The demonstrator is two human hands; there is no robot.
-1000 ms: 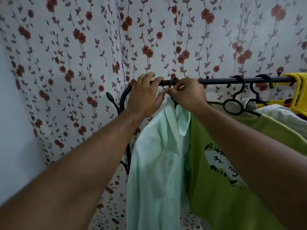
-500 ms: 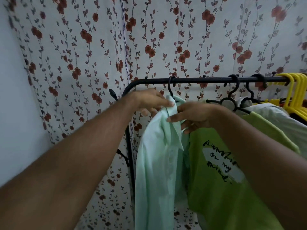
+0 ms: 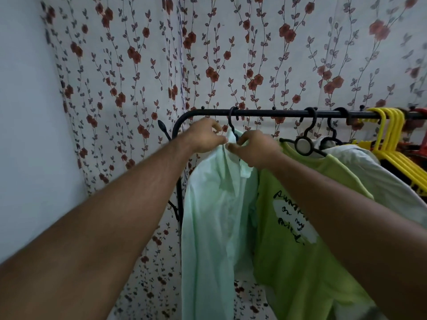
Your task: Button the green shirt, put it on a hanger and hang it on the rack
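Both hands are lower than they were a second ago, when they were up against the rail. Half a second ago they were already dropping to the collar, and now they are working close together just under the hook. The left hand (image 3: pixel 205 135) is pinching the collar edge of the green shirt (image 3: pixel 215 215). The right hand (image 3: pixel 254 148), almost touching it, is curling its fingers into the collar on the other side, by the hanger's neck. The hanger (image 3: pixel 231 122) is already hooked over the rack (image 3: pixel 265 112), whose black rail is running across the middle of the frame.

From the hands the shirt is falling straight down, its long axis vertical, reaching to the bottom edge at centre. Both hands are about equally near it, one on each side of the collar. Judging by this, the hanging is done and only straightening is left.

Right of the shirt a lime T-shirt (image 3: pixel 300 250) is hanging, and yellow hangers (image 3: pixel 392 135) are crowding the right edge. A floral curtain (image 3: pixel 138 65) is filling the background.
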